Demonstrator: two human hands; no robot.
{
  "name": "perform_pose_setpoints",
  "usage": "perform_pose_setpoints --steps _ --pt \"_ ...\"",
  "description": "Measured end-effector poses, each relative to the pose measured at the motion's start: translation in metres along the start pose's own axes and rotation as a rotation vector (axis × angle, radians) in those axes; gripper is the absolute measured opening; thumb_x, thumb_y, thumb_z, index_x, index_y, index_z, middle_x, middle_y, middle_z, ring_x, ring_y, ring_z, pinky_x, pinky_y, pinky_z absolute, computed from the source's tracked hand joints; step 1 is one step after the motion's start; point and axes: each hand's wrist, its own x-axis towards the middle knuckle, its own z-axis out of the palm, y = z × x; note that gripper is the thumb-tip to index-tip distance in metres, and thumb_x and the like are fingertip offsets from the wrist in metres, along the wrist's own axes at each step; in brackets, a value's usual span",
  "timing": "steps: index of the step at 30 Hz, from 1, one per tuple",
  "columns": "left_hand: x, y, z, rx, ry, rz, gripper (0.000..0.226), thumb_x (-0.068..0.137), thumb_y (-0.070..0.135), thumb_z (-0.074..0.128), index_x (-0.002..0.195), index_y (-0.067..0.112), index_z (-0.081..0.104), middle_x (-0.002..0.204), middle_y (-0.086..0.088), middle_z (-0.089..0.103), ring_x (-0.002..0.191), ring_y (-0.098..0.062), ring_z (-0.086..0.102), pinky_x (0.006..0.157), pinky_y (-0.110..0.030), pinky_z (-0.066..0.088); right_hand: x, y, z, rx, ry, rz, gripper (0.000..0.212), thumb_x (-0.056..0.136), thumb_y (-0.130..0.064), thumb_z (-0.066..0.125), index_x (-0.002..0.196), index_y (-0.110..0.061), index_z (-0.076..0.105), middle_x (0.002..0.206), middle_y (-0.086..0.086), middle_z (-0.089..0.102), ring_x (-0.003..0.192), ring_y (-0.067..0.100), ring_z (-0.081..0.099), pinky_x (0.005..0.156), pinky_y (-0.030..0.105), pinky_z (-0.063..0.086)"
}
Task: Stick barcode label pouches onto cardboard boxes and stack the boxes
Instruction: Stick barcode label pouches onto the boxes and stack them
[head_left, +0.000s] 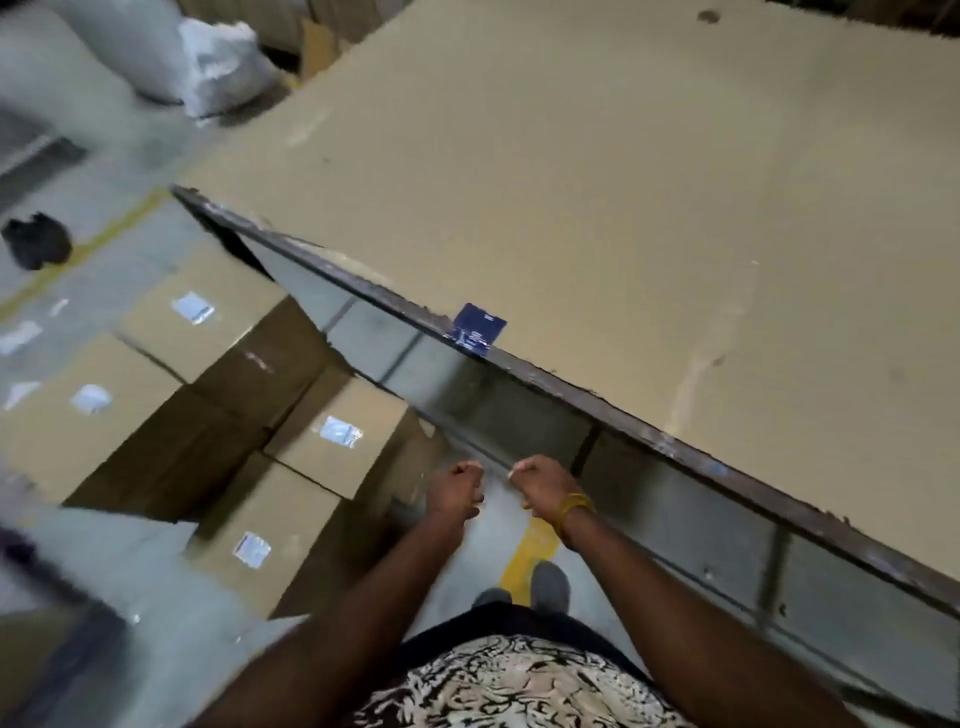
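Both my hands are curled into fists close together, low in the middle, above the floor beside the table. My left hand (460, 491) holds nothing that I can see. My right hand (543, 486) wears a yellow band at the wrist, and a small white strip (511, 474) sticks out at its thumb side. To the left, several closed cardboard boxes (311, 467) stand packed together on the floor. Each carries a shiny label pouch (340, 431) on its top. The image is blurred by motion.
A large table topped with a cardboard sheet (623, 208) fills the right, its dark edge (571, 389) running diagonally. A blue card (479, 328) lies on that edge. White sacks (223, 67) and a black bag (36, 240) sit at far left. A yellow line (530, 545) marks the floor.
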Motion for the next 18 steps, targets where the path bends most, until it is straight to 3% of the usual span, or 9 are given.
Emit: perform_pose_setpoints --steps 3,7,14,18 --pt "0.003 -0.001 -0.035 -0.167 0.077 0.006 0.025 0.103 0.019 0.05 0.078 0.021 0.051 0.061 0.002 0.041 0.034 -0.003 0.038 0.035 -0.013 0.027 0.012 -0.033 0.02 -0.157 -0.12 -0.132 0.018 0.09 -0.025 0.066 0.073 -0.026 0.059 0.08 0.002 0.064 0.073 0.022 0.063 0.064 0.026 0.046" --pt "-0.011 0.001 -0.069 -0.3 0.246 0.049 0.017 0.102 0.011 0.052 0.085 0.014 0.057 0.06 0.0 0.041 0.04 -0.008 0.036 0.041 -0.014 0.025 0.021 -0.065 0.041 -0.247 -0.229 -0.234 0.023 0.09 -0.021 0.066 0.069 -0.021 0.058 0.066 0.001 0.061 0.055 0.015 0.055 0.054 0.025 0.041" --pt "-0.021 -0.014 -0.103 -0.48 0.419 0.046 0.015 0.1 0.013 0.054 0.09 0.015 0.064 0.058 0.005 0.048 0.044 -0.009 0.039 0.04 -0.017 0.029 0.04 -0.089 0.075 -0.273 -0.354 -0.305 0.014 0.09 -0.017 0.066 0.079 -0.023 0.061 0.078 0.0 0.064 0.068 0.017 0.059 0.056 0.023 0.045" --pt "-0.022 -0.021 -0.129 -0.537 0.509 0.009 0.014 0.1 0.011 0.053 0.093 0.012 0.065 0.062 0.0 0.048 0.048 -0.012 0.039 0.048 -0.021 0.027 0.05 -0.102 0.101 -0.29 -0.394 -0.326 0.016 0.088 -0.017 0.066 0.076 -0.026 0.062 0.087 0.004 0.067 0.079 0.021 0.062 0.075 0.035 0.053"
